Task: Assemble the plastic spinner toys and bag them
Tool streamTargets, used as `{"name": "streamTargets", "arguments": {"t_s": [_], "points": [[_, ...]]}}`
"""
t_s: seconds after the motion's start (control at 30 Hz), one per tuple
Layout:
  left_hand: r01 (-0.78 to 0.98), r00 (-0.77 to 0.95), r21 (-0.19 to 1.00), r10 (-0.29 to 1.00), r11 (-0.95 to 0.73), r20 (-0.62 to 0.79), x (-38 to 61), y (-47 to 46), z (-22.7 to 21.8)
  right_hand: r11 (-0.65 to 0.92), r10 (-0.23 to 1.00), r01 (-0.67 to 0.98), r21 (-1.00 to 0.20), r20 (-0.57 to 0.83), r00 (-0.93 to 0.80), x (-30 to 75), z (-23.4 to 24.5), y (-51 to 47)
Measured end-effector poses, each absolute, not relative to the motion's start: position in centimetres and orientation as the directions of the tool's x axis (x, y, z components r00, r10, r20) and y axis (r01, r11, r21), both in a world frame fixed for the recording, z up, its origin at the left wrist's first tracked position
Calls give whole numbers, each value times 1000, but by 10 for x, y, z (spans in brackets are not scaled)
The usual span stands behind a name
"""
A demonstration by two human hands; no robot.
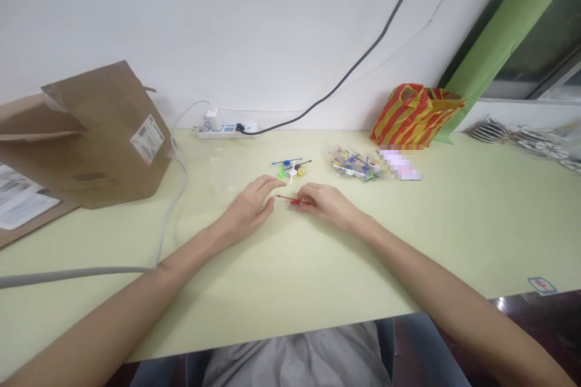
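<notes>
Between the left hand (252, 208) and the right hand (325, 205), a slim red plastic rod (287, 198) runs nearly crosswise, one end pinched in the right fingertips, its thin tip pointing at the left hand's loosely curled, empty fingers, just apart from them. Farther ahead on the bench (454, 224) sit small blue, yellow and white plastic parts (292, 168), with a clear packet of similar parts (354, 164) to their right.

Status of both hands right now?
Left hand: open, empty, fingers loosely curled.
Right hand: closed, pinching a thin red plastic rod.
</notes>
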State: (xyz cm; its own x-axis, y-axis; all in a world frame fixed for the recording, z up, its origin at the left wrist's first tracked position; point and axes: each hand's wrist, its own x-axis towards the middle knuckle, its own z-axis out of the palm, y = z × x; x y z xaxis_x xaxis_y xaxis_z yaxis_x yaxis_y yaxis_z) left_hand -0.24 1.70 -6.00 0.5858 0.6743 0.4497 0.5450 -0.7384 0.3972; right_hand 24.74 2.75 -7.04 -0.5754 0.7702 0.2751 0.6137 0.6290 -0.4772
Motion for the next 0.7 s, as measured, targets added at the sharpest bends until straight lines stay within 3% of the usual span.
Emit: {"name": "streamTargets", "arguments": {"t_s": [0.2, 0.4, 0.7], "points": [[530, 666, 390, 654, -753, 358, 1, 15, -62, 638, 756, 539, -550, 318, -572, 233, -74, 13], [555, 677, 389, 671, -735, 301, -2, 20, -68, 714, 698, 502, -488, 441, -564, 238, -71, 15], [554, 674, 379, 667, -741, 318, -1, 19, -69, 761, 641, 466, -451, 415, -645, 230, -64, 3]]}}
